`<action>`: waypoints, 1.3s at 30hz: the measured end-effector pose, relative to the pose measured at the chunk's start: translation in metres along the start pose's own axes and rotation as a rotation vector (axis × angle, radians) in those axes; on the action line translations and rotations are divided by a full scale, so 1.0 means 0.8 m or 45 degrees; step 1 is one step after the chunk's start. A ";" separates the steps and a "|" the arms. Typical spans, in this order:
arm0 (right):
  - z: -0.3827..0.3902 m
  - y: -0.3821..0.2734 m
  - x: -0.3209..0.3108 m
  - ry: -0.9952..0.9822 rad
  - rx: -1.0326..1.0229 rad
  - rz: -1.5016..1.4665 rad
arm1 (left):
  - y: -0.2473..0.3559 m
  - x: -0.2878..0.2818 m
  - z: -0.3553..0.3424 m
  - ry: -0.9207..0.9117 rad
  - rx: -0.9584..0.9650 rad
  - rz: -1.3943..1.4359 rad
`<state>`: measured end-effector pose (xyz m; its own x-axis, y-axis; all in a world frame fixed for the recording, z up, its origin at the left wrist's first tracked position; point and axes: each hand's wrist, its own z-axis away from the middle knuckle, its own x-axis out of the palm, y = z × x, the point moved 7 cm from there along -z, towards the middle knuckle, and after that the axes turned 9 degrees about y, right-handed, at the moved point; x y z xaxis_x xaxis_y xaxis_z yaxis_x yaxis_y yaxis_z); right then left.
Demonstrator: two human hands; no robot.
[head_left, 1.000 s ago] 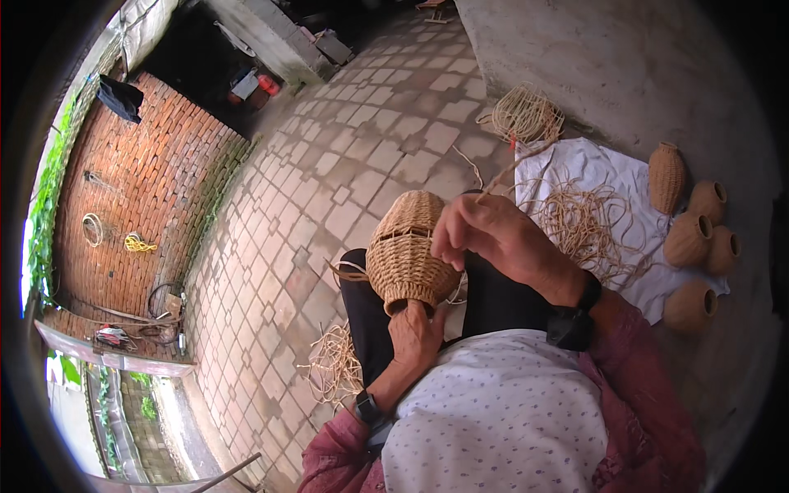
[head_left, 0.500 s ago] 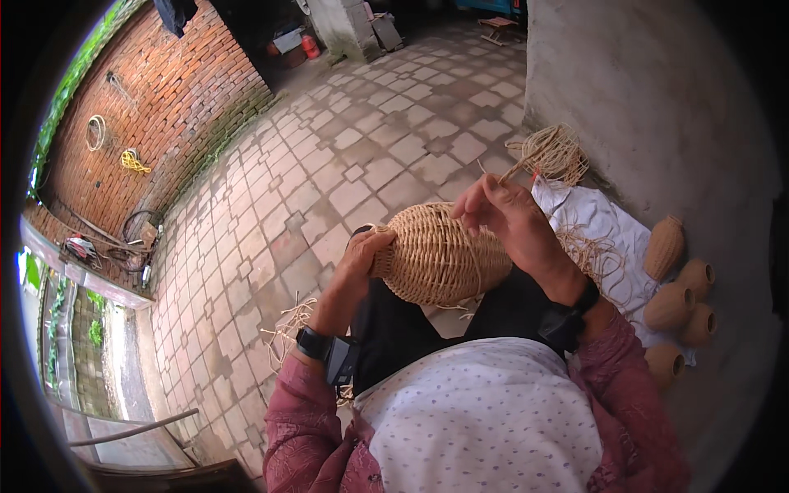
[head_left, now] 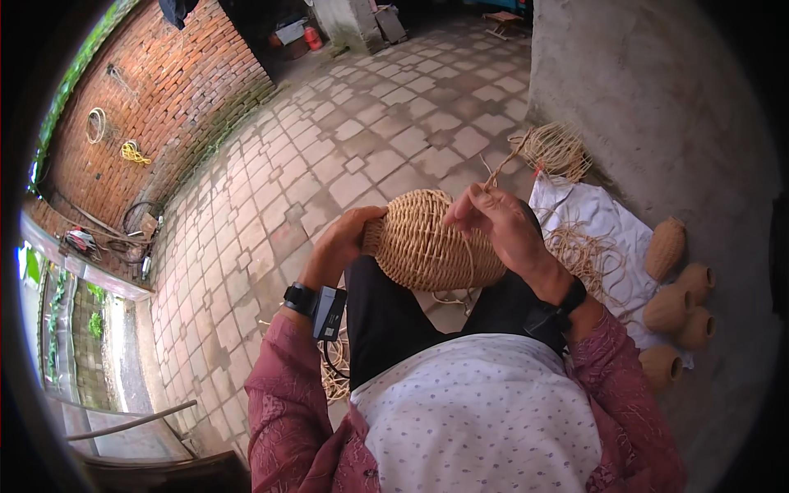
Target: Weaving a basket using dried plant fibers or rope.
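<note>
A rounded, tan woven basket (head_left: 423, 246) lies on its side across my lap, its narrower neck toward the left. My left hand (head_left: 347, 234) is wrapped round that neck end and steadies it. Over the basket's right part, my right hand (head_left: 493, 222) pinches a strand of cord (head_left: 496, 174) between thumb and fingers. The cord rises from the pinch and trails up and away toward the far right. Another strand runs down across the basket's right side. My right hand covers the basket's far right end.
On the right, a white cloth (head_left: 579, 201) bears loose cord (head_left: 588, 256), with a cord coil (head_left: 559, 152) beyond it. Several finished-looking woven vessels (head_left: 670, 307) stand beside the grey wall (head_left: 657, 115). More cord (head_left: 333, 370) lies on the paved floor by my left leg.
My left hand and forearm have shifted a little left and up, and the basket has tilted slightly with them. My right hand has moved slightly down and left, still pinching the cord.
</note>
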<state>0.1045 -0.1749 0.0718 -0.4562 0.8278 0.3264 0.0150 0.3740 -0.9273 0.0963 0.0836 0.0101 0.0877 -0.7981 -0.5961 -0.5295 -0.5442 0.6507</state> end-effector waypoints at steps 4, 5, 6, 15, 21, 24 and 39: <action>-0.005 0.005 0.009 -0.036 -0.009 0.006 | -0.104 0.003 0.019 0.024 -0.801 0.746; -0.005 0.006 0.009 -0.043 -0.009 0.004 | -0.119 0.008 0.024 0.006 -1.008 0.864; -0.004 0.007 0.009 -0.044 -0.019 0.013 | -0.125 0.005 0.024 0.015 -1.009 0.861; 0.007 0.007 0.001 -0.034 -0.105 0.259 | -0.136 0.020 0.019 -0.143 -0.884 0.909; 0.028 -0.003 -0.011 0.166 -0.564 0.956 | -0.001 -0.003 -0.015 -0.107 -0.079 0.228; 0.039 0.008 0.020 0.114 -0.947 1.538 | -0.051 -0.003 -0.009 -0.189 -0.128 0.152; -0.007 0.030 0.033 -0.019 -0.702 1.311 | -0.027 0.001 -0.015 -0.138 -0.254 0.243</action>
<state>0.0978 -0.1419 0.0591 -0.0137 0.8423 -0.5388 0.7664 -0.3372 -0.5467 0.1177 0.0919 0.0011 -0.0939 -0.8644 -0.4939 -0.3506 -0.4356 0.8291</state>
